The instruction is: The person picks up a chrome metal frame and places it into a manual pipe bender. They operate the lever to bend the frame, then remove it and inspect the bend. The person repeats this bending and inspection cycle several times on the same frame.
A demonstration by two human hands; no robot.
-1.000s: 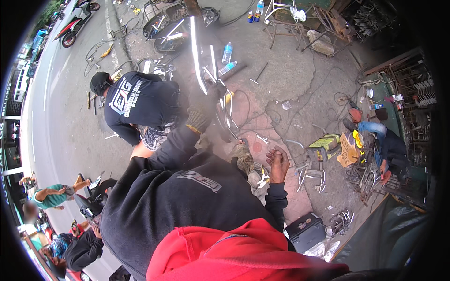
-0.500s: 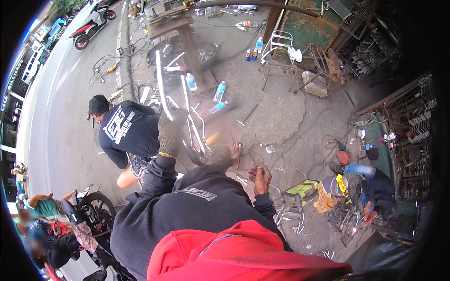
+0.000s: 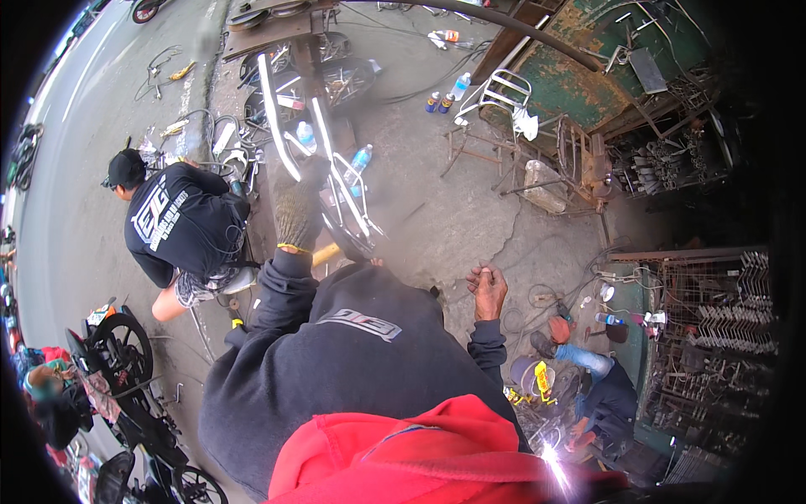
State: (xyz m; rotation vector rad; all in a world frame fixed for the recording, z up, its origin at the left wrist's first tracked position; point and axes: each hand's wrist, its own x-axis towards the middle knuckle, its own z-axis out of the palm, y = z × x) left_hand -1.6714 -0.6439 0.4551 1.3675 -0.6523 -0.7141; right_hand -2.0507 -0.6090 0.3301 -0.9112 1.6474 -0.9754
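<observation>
My left hand point(image 3: 298, 210), in a dark knitted glove with a yellow cuff, is closed around a silver tubular metal frame point(image 3: 274, 118). The frame's two long bars point away from me, and its braced lower part point(image 3: 353, 206) lies to the right of the glove. A dark curved piece point(image 3: 346, 239) runs below that part. My bare right hand point(image 3: 487, 292) is held up apart from the frame, its fingers bent in toward the thumb. Whatever they may hold is hidden. Beyond the frame stands a rusty metal stand point(image 3: 277, 38), blurred where it meets the bars.
A crouching person in a black shirt point(image 3: 180, 210) works at left, near a parked motorcycle point(image 3: 117, 370). At lower right another person point(image 3: 609, 391) bends beside a bright welding flash point(image 3: 554, 466). Water bottles point(image 3: 361, 157), cables and a metal chair frame point(image 3: 504, 92) stand or lie ahead.
The view has shifted, and the welding flash is much brighter. My left hand still grips the frame; my right hand sits slightly higher and further right. The sandalled foot has gone from sight.
</observation>
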